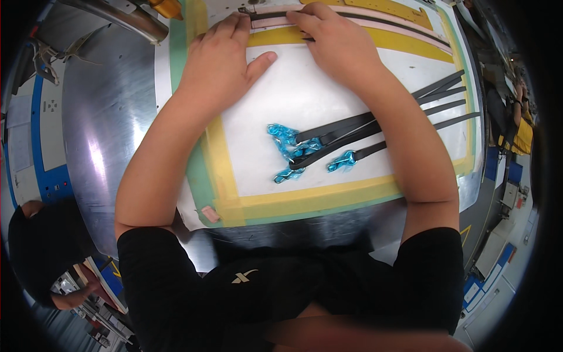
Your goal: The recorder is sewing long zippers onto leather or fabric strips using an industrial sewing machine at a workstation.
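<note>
A black strap (381, 25) lies lengthwise in a pink-lined channel of a yellow jig (404, 44) at the far side of the work surface. My left hand (220, 61) rests at the strap's left end, its fingertips down on it and its thumb stretched away with nothing in its grasp. Further right, my right hand (340, 47) has its fingertips down on the same strap, fingers closed. A small dark pointed tip pokes out beneath them; the rest is hidden. Nearer me lie several black straps (346, 126) with metal clasps wrapped in blue film (284, 135); my right forearm crosses over them.
Yellow and green tape (316, 192) borders the white work sheet (252, 170). A small pink piece (210, 213) sits at the near left corner. A metal cylinder (129, 20) stands at the far left. Another person (47, 252) is at the left, and someone in yellow (522, 138) at the right.
</note>
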The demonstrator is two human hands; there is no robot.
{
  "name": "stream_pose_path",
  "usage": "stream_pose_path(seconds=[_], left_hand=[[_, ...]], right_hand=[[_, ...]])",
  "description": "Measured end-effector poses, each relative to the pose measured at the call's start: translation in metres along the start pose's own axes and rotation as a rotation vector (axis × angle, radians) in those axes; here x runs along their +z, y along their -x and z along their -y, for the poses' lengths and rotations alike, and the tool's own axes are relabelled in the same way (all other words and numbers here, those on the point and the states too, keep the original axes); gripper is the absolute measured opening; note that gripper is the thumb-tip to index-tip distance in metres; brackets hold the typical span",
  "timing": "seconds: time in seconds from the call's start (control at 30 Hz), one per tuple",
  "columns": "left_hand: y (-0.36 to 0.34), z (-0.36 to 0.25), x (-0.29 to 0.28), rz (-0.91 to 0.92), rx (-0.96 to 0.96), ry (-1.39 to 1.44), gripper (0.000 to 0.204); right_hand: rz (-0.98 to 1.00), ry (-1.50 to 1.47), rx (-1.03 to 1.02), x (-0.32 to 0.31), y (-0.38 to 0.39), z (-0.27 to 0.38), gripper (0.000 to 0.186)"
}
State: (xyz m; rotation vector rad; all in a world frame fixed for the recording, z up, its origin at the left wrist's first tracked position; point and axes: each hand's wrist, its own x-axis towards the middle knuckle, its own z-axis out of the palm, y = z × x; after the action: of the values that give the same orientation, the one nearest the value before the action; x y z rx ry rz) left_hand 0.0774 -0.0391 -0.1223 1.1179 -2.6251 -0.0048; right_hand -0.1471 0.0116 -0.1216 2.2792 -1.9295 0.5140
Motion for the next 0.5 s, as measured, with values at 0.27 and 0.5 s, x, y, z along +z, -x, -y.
stream_pose_path(seconds=[0.27,0.5], left_hand=[[0.001,-0.0004,0.0022,-0.015,-0.006,-0.026,0.074],[-0.0001,-0.0028,0.0017,-0.014,-0.022,-0.033,0.074]], right_hand=[[-0.022,-0.006,-0.001,0.0,0.0006,0.0011,0.042],[-0.034,-0.01,0.001,0.0023,0.0008,0.0013,0.041]])
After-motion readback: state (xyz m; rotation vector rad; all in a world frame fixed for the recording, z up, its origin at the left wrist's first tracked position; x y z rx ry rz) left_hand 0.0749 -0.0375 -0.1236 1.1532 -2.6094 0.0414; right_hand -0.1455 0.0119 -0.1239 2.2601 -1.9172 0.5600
